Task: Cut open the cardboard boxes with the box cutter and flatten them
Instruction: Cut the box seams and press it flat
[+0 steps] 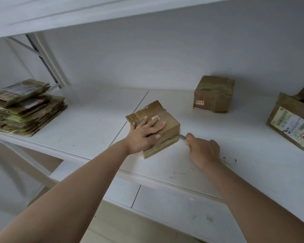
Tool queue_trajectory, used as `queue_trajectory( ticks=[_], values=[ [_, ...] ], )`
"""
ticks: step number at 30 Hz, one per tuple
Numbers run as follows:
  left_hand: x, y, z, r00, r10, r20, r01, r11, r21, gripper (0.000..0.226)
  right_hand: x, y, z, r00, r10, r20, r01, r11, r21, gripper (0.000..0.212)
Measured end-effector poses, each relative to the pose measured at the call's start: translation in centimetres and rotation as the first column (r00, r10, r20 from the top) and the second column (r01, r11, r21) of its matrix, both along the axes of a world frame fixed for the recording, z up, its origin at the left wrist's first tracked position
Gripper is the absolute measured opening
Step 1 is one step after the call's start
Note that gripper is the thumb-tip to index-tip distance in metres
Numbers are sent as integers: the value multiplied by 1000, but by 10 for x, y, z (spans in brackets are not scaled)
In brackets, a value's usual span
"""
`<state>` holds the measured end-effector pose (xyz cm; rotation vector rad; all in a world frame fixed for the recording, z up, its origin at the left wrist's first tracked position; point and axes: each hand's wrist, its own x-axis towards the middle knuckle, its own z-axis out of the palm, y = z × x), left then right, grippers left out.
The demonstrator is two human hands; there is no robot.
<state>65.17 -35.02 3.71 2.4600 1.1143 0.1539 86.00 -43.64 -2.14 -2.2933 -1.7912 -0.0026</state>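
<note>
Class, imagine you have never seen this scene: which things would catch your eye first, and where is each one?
First, the two bare arms reaching in: the left hand presses flat on a small cardboard box mid-shelf, while the right hand grips a box cutter whose blade meets the box's right lower edge. Next, the stack of flattened cardboard at the far left, and two more boxes at the right, a taped one by the wall and a labelled one at the frame's edge.

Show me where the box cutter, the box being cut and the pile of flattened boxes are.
box cutter (pixel 182 137), head view, on the metal blade showing beyond the right hand (pixel 203 151).
box being cut (pixel 170 124), head view, on its top near the right edge.
pile of flattened boxes (pixel 30 116), head view, on the stack's middle.
</note>
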Motion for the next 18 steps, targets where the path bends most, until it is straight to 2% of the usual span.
queue_trajectory(
  ticks=[3, 7, 8, 10, 12, 13, 15, 16, 18],
  values=[
    [2, -2, -1, 999, 47, 12, -47, 999, 19, 44, 1, -7, -1, 1000, -24, 0, 24, 1000, -18, 8],
    [31, -7, 1, 967, 249, -53, -243, 965, 103, 48, 2, -14, -2, 978, -120, -170, 129, 991, 38, 25],
    [40, -7, 4, 955, 296, -29, -293, 953, 81, 50, 2, -16, -2, 971, -120, -209, 133, 990, 52, 26],
    [55, -7, 11, 919, 372, 126, -359, 926, -115, 53, 3, -19, -3, 958, -121, -260, 143, 987, 67, 20],
    [60, -4, 17, 835, 442, 327, -325, 877, -355, 50, 4, -22, -5, 956, -120, -268, 147, 986, 82, 17],
    [59, -2, 21, 796, 451, 403, -286, 868, -406, 44, 5, -23, -6, 958, -116, -261, 145, 985, 97, 18],
    [55, -1, 29, 787, 395, 475, -262, 910, -322, 34, 5, -26, -8, 967, -103, -234, 135, 983, 127, 19],
    [51, -1, 32, 836, 337, 433, -280, 941, -191, 35, 6, -27, -8, 970, -98, -224, 132, 981, 142, 20],
    [41, 0, 32, 964, 202, 172, -218, 973, 78, 48, 6, -31, -10, 973, -89, -213, 127, 977, 172, 22]
  ],
)
